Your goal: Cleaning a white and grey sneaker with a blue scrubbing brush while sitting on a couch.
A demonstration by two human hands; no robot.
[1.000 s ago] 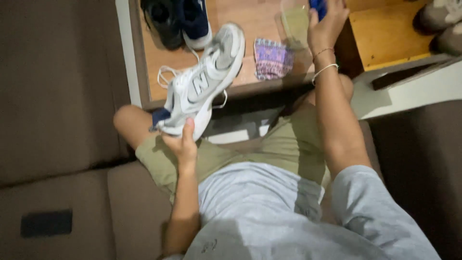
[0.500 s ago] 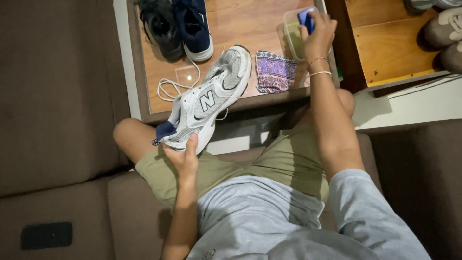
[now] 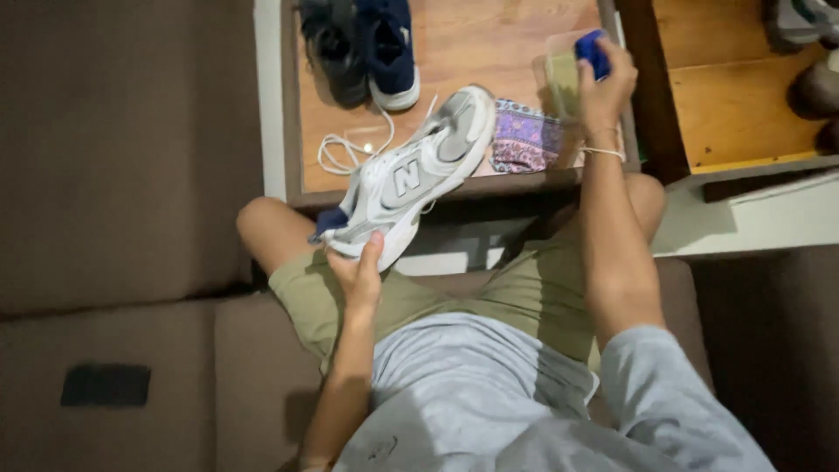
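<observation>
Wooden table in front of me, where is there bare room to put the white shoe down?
The bare wood of the table between the dark shoes and the clear tub is free. Nearer, it is crowded: the laces, the white shoe in the left hand, the patterned cloth. The right hand holds a blue cloth at the tub.

**Both arms out, hands closed and busy**

Left hand (image 3: 360, 273) sits just left of centre, palm up, fingers curled shut in a grip, thumb pointing to twelve o'clock. Its bare forearm runs down toward six o'clock, elbow bent close to the body. Right hand (image 3: 605, 80) is stretched far out toward one o'clock, fingers pinched closed, back of the hand facing up. Two thin bands circle the right wrist. That arm is nearly straight, with a grey sleeve covering the upper arm at five o'clock. Bare knees are spread apart below.
</observation>
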